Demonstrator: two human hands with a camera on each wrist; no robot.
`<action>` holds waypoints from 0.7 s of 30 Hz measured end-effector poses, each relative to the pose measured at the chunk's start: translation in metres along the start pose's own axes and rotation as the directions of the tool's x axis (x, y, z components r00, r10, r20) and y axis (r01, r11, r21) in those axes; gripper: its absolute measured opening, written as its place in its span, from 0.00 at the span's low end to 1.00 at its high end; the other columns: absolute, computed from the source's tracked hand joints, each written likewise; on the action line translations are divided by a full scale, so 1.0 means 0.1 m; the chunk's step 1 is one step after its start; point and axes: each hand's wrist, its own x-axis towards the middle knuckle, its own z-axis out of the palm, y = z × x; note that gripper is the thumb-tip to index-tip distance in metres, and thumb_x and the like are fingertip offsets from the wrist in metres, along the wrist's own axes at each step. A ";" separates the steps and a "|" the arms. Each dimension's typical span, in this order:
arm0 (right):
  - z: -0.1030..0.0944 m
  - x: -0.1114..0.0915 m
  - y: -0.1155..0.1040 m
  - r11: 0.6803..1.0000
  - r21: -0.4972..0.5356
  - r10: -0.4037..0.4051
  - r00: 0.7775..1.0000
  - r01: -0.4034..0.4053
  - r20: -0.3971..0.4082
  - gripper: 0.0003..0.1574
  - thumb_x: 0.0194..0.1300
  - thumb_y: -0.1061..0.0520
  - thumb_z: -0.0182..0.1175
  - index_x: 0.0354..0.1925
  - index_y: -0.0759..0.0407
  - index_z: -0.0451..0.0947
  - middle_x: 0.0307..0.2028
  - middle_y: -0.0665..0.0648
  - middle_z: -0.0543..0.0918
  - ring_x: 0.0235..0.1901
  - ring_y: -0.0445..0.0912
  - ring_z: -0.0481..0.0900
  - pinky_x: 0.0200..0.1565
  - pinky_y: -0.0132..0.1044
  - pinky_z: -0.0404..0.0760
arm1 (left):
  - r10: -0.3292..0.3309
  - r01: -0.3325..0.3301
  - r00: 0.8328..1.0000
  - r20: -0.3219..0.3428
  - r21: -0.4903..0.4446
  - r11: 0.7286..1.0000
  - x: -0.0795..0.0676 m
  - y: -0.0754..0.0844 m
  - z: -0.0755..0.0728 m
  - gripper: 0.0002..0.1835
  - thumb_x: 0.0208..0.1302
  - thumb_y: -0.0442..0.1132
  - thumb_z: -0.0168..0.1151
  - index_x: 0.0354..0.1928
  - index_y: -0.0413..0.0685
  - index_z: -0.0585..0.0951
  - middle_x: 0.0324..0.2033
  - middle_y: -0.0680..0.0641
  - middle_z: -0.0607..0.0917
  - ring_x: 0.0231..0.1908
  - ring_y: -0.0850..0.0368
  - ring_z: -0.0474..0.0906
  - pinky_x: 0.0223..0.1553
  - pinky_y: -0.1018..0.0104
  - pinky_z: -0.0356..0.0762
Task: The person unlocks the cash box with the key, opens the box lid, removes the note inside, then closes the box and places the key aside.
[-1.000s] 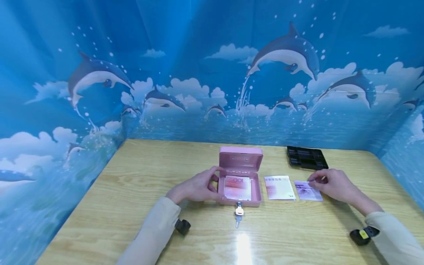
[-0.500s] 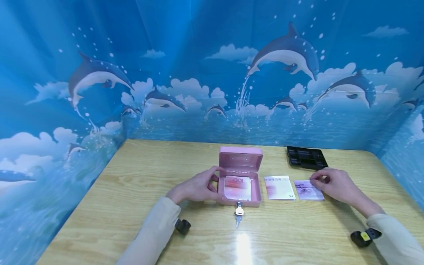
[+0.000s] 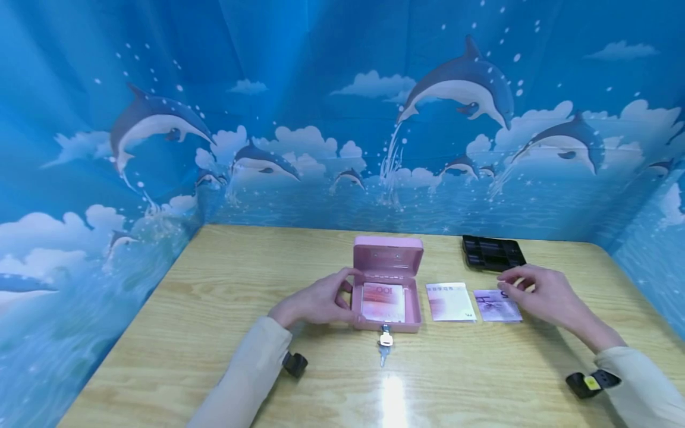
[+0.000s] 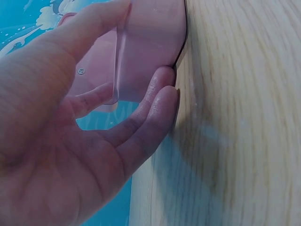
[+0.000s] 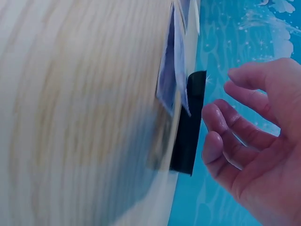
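A pink cash box (image 3: 402, 327) stands with its lid up, and a folded red 100 banknote (image 3: 383, 303) lies inside. My left hand (image 3: 316, 299) holds the box by its left side, thumb at the front corner and fingers toward the back. In the left wrist view, two fingertips (image 4: 164, 101) touch the pink side low near the tabletop. A key (image 3: 385, 340) hangs from the front lock. My right hand (image 3: 546, 300) hovers over the right edge of a folded purple banknote (image 3: 495, 308), its fingers loosely bent and apart from the note (image 5: 171, 77) in the right wrist view.
A folded pale banknote (image 3: 455, 303) with a pinkish left part lies between the box and the purple one. Behind them is a black compartment tray (image 3: 489, 254). A dolphin-print curtain (image 3: 321, 119) rises behind the wooden table (image 3: 230, 261).
My right hand has let go of the purple banknote and lifted slightly up and away from it. The note has settled in nearly the same place. The left hand keeps still on the box.
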 end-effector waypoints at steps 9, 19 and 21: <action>0.02 -0.03 -0.22 0.997 0.075 -0.018 1.000 0.018 -0.003 0.14 0.70 0.48 0.66 0.47 0.54 0.87 0.43 0.56 0.89 0.37 0.43 0.81 0.31 0.30 0.75 | 0.002 -0.002 1.000 0.006 0.002 1.000 0.01 -0.01 0.00 0.47 0.56 0.49 0.78 0.75 0.56 0.63 0.59 0.44 0.80 0.44 0.61 0.84 0.53 0.61 0.83; 0.09 -0.01 -0.49 0.982 0.157 -0.102 0.995 0.102 -0.008 0.11 0.69 0.50 0.67 0.45 0.52 0.88 0.42 0.52 0.89 0.34 0.33 0.80 0.33 0.29 0.81 | -0.010 0.010 1.000 0.006 0.000 1.000 0.01 -0.01 0.00 0.47 0.57 0.49 0.78 0.75 0.59 0.63 0.58 0.46 0.79 0.43 0.60 0.84 0.53 0.60 0.82; 0.10 -0.01 -0.54 0.977 0.176 -0.124 0.992 0.123 -0.005 0.10 0.69 0.51 0.68 0.45 0.53 0.88 0.41 0.51 0.89 0.34 0.32 0.81 0.32 0.29 0.81 | -0.008 0.008 1.000 0.005 0.001 1.000 0.00 -0.01 0.00 0.46 0.57 0.49 0.78 0.75 0.59 0.63 0.58 0.46 0.79 0.43 0.61 0.84 0.53 0.61 0.82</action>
